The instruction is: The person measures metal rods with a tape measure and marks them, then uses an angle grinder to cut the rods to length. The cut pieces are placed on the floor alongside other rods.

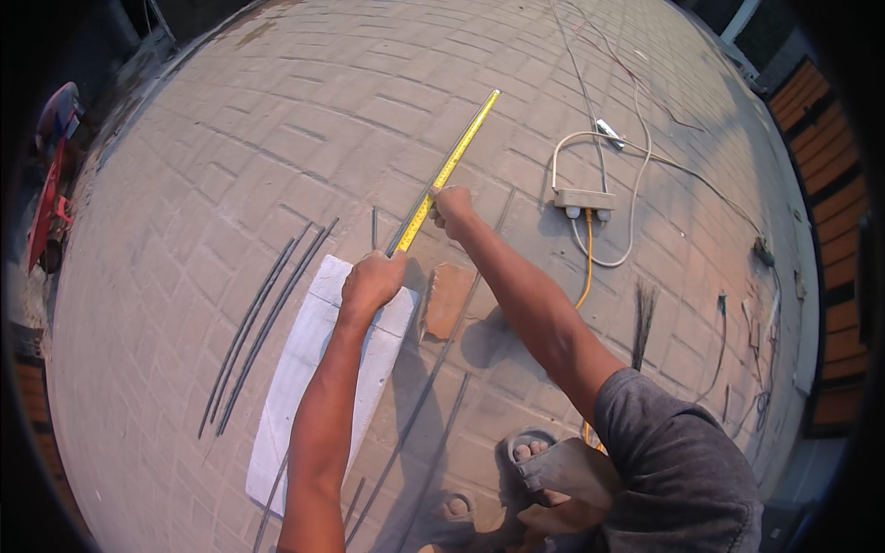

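My left hand (373,279) grips the near end of an extended yellow tape measure (466,138) and a thin dark rod (410,221) lying alongside it. Farther along, my right hand (451,210) closes around the same tape and rod, which slant away toward the upper right. Below my left hand lies a long white board (295,387) on the paving, with a reddish-brown flat piece (445,300) beside it. Several dark rods (260,304) lie parallel to the left of the board. My feet in sandals (539,452) show at the lower edge.
A power strip (584,199) with white and orange cables (589,263) sits at right, near a small white object (609,134). A bundle of thin wires (643,323) lies below it. A red wheelbarrow (46,217) stands far left; an orange slatted gate (825,138) borders the right.
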`<state>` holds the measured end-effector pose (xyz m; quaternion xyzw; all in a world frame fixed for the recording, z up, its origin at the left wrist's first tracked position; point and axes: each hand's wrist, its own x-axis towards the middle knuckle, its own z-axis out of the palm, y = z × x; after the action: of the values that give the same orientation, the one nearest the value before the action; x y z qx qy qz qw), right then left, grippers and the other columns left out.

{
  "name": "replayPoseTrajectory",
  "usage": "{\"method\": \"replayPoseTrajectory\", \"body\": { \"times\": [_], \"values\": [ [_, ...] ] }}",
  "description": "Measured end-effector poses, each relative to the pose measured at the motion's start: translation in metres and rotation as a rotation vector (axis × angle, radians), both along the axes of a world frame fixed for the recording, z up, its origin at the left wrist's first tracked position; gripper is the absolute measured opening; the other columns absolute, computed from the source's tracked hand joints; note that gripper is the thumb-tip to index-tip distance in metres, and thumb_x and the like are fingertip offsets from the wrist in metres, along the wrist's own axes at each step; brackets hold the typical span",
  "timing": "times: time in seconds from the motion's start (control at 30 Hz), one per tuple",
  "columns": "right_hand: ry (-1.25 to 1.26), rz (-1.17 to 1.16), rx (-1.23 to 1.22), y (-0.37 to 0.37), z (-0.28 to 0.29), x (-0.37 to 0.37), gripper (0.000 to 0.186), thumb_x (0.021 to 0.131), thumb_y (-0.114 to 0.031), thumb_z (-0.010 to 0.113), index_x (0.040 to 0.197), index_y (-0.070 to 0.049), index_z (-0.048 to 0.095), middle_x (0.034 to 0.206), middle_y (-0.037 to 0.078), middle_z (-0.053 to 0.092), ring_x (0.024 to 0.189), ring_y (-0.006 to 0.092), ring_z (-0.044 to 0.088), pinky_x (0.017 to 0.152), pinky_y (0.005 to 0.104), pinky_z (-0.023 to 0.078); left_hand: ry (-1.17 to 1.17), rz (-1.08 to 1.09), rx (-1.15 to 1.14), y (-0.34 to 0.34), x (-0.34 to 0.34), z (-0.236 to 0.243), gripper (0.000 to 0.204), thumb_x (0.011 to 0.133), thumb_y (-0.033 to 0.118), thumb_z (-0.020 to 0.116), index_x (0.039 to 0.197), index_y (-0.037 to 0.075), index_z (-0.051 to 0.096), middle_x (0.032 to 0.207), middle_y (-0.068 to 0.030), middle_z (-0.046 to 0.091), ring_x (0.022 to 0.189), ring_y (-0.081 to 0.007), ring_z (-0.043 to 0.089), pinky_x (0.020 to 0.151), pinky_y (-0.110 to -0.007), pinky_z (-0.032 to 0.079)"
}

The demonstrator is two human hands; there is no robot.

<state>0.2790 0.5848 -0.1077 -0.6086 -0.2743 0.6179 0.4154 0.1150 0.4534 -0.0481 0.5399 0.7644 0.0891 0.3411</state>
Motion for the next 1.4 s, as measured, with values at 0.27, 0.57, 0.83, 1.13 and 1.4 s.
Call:
{"method": "replayPoseTrajectory", "body": {
  "times": [0.27, 0.57, 0.83, 1.13, 1.4],
  "values": [
    [-0.001, -0.005, 0.046, 0.003, -0.002, 0.003, 0.028, 0.099, -0.018, 0.063, 0.08, 0.003, 0.059, 0.06, 0.01, 0.053, 0.043, 0.0159, 0.045, 0.036, 0.0318, 0.029, 0.023, -0.028, -0.094, -0.005, 0.01, 0.035, 0.067, 0.091, 0.051, 0.048, 0.127, -0.003, 0.062, 0.125, -0.032, 0.062, 0.122, -0.0449, 0.057, 0.105, -0.048, 0.044],
    [0.016, 0.028, 0.024, -0.005, 0.0, 0.003, 0.026, 0.099, -0.017, 0.062, 0.083, 0.003, 0.059, 0.06, 0.01, 0.053, 0.042, 0.0153, 0.044, 0.036, 0.031, 0.029, 0.049, -0.043, -0.025, -0.019, 0.006, 0.03, 0.064, 0.089, 0.048, 0.048, 0.118, -0.007, 0.063, 0.112, -0.0331, 0.065, 0.111, -0.0436, 0.063, 0.098, -0.048, 0.047],
    [-0.019, 0.149, 0.045, -0.008, -0.002, 0.019, 0.022, 0.098, -0.015, 0.063, 0.086, 0.003, 0.065, 0.07, 0.011, 0.064, 0.049, 0.0128, 0.052, 0.038, 0.0279, 0.032, -0.005, -0.073, -0.14, -0.058, -0.049, 0.017, 0.055, 0.09, 0.037, 0.047, 0.123, -0.005, 0.061, 0.097, -0.0224, 0.063, 0.085, -0.0316, 0.059, 0.078, -0.04, 0.045],
    [-0.433, 0.644, 0.337, -0.032, 0.05, 0.044, 0.02, 0.099, -0.022, 0.064, 0.096, -0.002, 0.07, 0.078, 0.003, 0.067, 0.063, 0.0081, 0.057, 0.054, 0.0239, 0.042, -0.038, 0.113, -0.254, -0.215, -0.16, 0.031, 0.036, 0.092, 0.028, 0.049, 0.111, 0.001, 0.064, 0.076, -0.0035, 0.063, 0.063, -0.0101, 0.057, 0.059, -0.026, 0.045],
    [-0.402, 1.31, 0.267, -0.203, 0.07, 0.042, 0.019, 0.094, -0.021, 0.068, 0.091, -0.002, 0.068, 0.073, 0.001, 0.06, 0.065, 0.0079, 0.056, 0.059, 0.0252, 0.045, -0.045, 0.138, -0.299, -0.265, -0.187, 0.021, 0.041, 0.094, 0.038, 0.055, 0.104, 0.0, 0.068, 0.086, -0.0091, 0.065, 0.079, -0.016, 0.058, 0.076, -0.03, 0.046]
  ]
}}
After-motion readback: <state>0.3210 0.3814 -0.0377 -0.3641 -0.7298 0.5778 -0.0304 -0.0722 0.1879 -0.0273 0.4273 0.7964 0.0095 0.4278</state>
